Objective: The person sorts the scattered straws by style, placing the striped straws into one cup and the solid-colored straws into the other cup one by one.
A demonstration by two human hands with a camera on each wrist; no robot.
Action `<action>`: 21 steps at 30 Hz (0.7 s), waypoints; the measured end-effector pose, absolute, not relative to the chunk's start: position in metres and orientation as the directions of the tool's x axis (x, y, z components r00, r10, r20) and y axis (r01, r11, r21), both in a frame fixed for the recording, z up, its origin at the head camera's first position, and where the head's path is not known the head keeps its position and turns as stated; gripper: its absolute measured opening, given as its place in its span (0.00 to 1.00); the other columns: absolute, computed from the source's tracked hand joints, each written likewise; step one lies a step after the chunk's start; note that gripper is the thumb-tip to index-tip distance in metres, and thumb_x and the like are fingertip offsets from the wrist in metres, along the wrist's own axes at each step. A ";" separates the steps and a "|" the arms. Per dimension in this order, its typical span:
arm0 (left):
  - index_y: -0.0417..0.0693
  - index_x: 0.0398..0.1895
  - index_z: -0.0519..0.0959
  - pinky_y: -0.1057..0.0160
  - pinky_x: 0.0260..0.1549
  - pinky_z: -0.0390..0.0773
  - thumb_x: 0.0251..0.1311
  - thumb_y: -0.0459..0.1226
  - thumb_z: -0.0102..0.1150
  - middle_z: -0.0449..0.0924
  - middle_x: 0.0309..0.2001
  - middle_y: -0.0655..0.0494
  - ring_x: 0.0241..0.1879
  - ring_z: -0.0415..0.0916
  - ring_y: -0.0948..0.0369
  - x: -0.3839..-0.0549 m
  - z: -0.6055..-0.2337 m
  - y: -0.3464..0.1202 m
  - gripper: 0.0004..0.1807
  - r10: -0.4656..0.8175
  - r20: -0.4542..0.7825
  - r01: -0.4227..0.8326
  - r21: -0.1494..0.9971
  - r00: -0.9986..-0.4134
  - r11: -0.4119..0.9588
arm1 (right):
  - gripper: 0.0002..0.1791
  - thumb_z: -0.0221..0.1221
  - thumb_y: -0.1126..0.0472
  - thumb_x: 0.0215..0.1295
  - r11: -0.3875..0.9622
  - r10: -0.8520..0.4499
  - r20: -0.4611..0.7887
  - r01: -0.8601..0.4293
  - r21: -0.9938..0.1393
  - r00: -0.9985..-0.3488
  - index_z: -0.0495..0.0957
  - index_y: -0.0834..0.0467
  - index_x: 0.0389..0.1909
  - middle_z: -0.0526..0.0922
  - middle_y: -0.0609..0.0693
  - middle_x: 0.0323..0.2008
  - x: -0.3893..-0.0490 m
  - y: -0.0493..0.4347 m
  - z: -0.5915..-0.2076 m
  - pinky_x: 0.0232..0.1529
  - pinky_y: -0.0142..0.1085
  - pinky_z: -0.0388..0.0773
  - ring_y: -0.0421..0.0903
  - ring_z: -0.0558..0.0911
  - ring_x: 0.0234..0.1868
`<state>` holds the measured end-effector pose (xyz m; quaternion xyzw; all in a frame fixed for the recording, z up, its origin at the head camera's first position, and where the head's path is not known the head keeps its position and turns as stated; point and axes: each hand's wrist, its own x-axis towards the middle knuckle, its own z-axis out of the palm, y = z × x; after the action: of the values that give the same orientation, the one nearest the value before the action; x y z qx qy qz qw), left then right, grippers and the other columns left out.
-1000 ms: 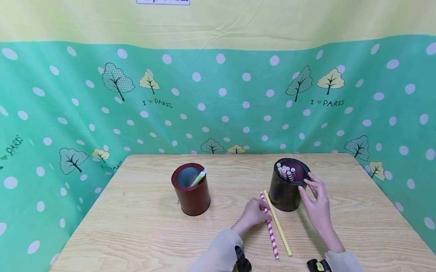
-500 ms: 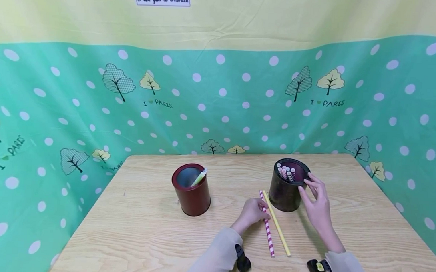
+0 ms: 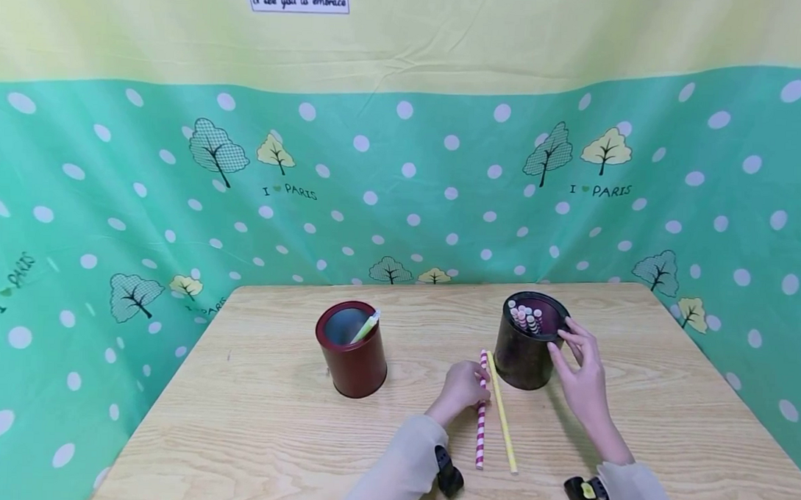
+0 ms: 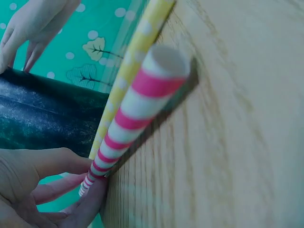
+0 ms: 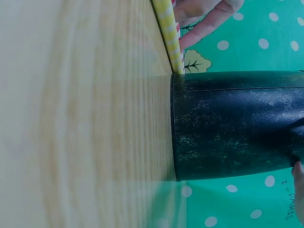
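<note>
In the head view my left hand [image 3: 463,388] pinches a pink-and-white striped paper straw [image 3: 480,438] that lies on the table. A yellow paper straw [image 3: 503,419] with pale dots lies just to its right; the left wrist view shows both straws [image 4: 130,116] close up. My right hand [image 3: 584,381] holds the rim and side of a black can [image 3: 525,361], which stands upright. Several striped straws [image 3: 527,317] stand inside this can. In the right wrist view the yellow straw's far end is beside the base of the can [image 5: 232,126].
A dark red can [image 3: 357,366] stands upright left of my left hand, with a green-and-white stick [image 3: 367,326] leaning inside it. The wooden table [image 3: 249,421] ends at a green dotted cloth [image 3: 403,176] behind. A black camera strap is on each wrist.
The lower end of the striped straw has swung left under my left hand, and the straw now points nearly straight away. The yellow straw's near end has shifted left too. My right hand stays put.
</note>
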<state>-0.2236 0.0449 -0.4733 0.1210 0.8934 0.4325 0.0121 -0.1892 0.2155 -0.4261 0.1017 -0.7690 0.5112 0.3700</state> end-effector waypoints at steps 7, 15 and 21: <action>0.33 0.30 0.78 0.69 0.09 0.73 0.36 0.20 0.56 0.75 0.13 0.54 0.08 0.68 0.66 -0.226 -0.477 0.041 0.12 0.207 -0.009 0.077 0.911 -0.978 0.405 | 0.13 0.54 0.79 0.52 0.458 0.226 0.667 -0.527 -0.716 -0.710 0.68 0.75 0.40 0.66 0.66 0.53 -0.190 0.216 -0.426 0.53 0.19 0.61 0.31 0.64 0.56; 0.37 0.33 0.78 0.64 0.13 0.77 0.36 0.19 0.54 0.77 0.20 0.49 0.13 0.75 0.59 -0.236 -0.491 0.036 0.17 0.230 -0.048 0.001 0.978 -0.972 0.210 | 0.13 0.54 0.78 0.53 0.459 0.229 0.657 -0.516 -0.723 -0.718 0.68 0.75 0.41 0.66 0.65 0.54 -0.189 0.216 -0.426 0.53 0.19 0.60 0.30 0.63 0.56; 0.36 0.35 0.77 0.60 0.15 0.77 0.38 0.18 0.55 0.73 0.18 0.53 0.12 0.72 0.60 -0.232 -0.479 0.035 0.16 0.197 -0.097 -0.065 0.984 -0.976 0.164 | 0.13 0.54 0.79 0.52 0.458 0.225 0.665 -0.525 -0.717 -0.712 0.68 0.75 0.40 0.66 0.66 0.53 -0.189 0.216 -0.426 0.53 0.19 0.60 0.30 0.64 0.56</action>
<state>-0.2320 0.0350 -0.4789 0.0437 0.7561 0.6450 0.1016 -0.1892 0.2158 -0.4261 0.0975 -0.7711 0.5113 0.3667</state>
